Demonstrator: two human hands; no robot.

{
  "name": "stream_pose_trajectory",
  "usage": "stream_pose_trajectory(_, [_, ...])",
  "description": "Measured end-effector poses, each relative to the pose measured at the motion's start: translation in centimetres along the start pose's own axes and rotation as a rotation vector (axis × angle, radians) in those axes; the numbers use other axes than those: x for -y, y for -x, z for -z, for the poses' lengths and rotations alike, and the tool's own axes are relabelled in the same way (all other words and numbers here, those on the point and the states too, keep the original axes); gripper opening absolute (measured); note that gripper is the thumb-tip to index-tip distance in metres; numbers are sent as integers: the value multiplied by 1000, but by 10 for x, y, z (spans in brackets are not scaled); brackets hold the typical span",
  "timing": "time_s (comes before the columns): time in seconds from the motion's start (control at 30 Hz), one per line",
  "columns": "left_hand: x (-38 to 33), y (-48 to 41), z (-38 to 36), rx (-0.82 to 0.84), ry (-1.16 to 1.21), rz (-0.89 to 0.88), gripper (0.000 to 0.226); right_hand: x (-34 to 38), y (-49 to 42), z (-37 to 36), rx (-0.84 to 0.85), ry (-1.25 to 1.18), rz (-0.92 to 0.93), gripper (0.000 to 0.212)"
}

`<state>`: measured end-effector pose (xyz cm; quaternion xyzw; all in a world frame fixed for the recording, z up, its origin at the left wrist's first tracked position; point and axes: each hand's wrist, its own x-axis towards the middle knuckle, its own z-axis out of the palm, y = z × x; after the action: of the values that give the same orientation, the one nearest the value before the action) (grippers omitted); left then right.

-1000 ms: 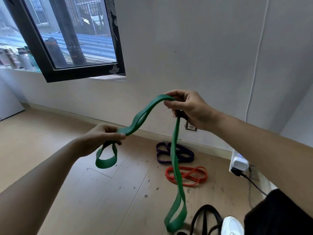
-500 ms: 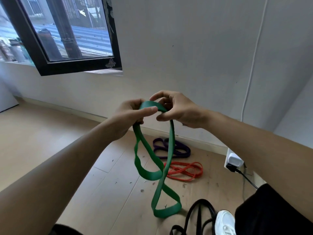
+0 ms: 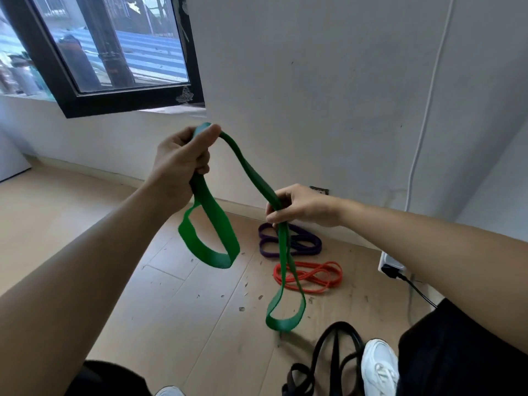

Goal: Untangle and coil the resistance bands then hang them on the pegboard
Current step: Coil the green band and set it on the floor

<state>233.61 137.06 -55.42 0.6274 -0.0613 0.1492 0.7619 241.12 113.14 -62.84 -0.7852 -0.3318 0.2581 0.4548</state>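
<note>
Head view: the left hand (image 3: 183, 158), raised at centre-left of the frame, has its fingers and thumb curled tightly round one section of the green band (image 3: 248, 170), and a short loop of that band hangs below it. The right hand (image 3: 304, 207), lower at centre-right, pinches the same band between its thumb and curled fingers; the band arcs between the two hands, and a longer loop hangs below the right hand above the wooden floor (image 3: 171, 295). The purple band (image 3: 311, 242) and the red band (image 3: 320, 277) lie on the floor near the wall, while the black band (image 3: 331, 344) lies at the lower right beside a white shoe (image 3: 378, 367).
</note>
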Motion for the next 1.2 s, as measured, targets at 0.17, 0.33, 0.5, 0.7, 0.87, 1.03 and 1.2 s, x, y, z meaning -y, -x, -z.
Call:
stream_pose_trajectory(0.17, [6,-1,31,-9,-3,53,29,19,2,25,-223,-173,98,26])
stream_pose_trajectory(0.33, [17,3,54,111,-155,147,42,39,9,43,-306,-368,172,23])
stream_pose_trajectory(0.5, [30,7,47,315,-382,237,64,51,14,47,-300,-455,228,16])
stream_pose_trajectory(0.7, [27,8,12,409,-371,248,51,55,15,36,-203,-303,209,23])
stream_pose_trajectory(0.87, [25,10,-10,437,-381,172,51,57,15,30,-120,-212,146,33])
stream_pose_trajectory(1.03, [24,13,-21,386,-388,143,47,58,21,33,-36,-200,94,39])
stream_pose_trajectory(1.2, [21,16,-29,333,-443,77,46,60,20,30,-70,-171,106,42])
